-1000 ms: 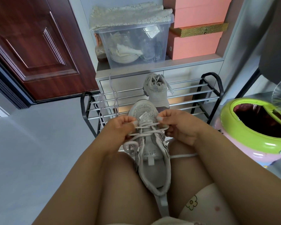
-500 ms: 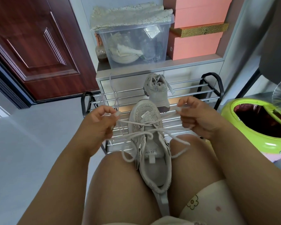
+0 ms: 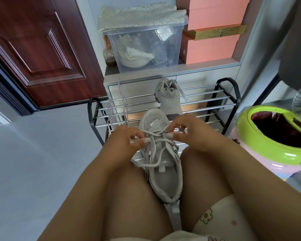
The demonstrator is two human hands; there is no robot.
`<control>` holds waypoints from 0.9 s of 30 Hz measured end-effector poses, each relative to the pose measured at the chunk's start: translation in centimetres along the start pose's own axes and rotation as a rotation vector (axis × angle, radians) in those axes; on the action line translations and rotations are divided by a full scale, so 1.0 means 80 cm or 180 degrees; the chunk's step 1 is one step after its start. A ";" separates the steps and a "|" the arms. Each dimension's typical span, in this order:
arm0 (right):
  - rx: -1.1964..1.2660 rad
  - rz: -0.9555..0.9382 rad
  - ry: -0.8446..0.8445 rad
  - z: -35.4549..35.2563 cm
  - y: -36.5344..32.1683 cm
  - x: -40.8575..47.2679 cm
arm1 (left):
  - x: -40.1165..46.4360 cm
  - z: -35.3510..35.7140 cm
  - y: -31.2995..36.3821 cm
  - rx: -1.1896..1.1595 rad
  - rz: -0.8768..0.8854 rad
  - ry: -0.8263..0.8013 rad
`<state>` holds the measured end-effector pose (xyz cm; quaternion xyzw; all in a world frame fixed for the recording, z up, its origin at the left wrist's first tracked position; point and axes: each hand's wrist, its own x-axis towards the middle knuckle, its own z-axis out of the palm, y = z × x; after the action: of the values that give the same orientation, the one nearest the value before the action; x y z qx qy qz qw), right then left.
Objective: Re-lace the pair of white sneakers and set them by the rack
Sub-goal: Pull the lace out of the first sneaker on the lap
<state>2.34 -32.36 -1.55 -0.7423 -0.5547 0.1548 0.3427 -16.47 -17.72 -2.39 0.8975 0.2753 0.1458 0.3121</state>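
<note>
White laces point(image 3: 157, 134) cross the lower eyelets of the rhinestone-trimmed sneaker point(image 3: 161, 160) wedged between my knees, seen from the head camera, its toe pointing at the rack point(image 3: 221, 100) and its heel toward me. My left hand point(image 3: 127, 140) has finger and thumb curled in a pinch on the lace at the shoe's left edge, while my right hand point(image 3: 191, 131) pinches the other run of lace at the right edge, both hands close in over the vamp. By my reading, the lacing on this shoe is roughly halfway: a few crossings sit snug near the toe, but the upper eyelets by the tongue look unthreaded and a slack loop of lace hangs across the shoe's opening. The second sneaker point(image 3: 169, 98) stands on the rack's upper rails just beyond my fingers, its own lace trailing loose off the right side, so I judge it may need attention too, though I cannot tell from here how fully it is threaded. A spare lace point(image 3: 123, 101) dangles over the rack's left rails. What remains, as I judge it, is finishing the upper eyelets, dealing with the other shoe and then setting the pair by the rack. A green-rimmed bin point(image 3: 250, 138) sits to my right.
</note>
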 end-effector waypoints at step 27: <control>0.0163 0.0321 -0.0360 0.014 -0.017 -0.002 | -0.005 0.021 0.005 0.0076 -0.0014 -0.0028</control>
<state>0.65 -31.97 -1.46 -0.7502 -0.5309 0.2277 0.3215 -15.90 -19.01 -3.48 0.9012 0.2777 0.1379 0.3029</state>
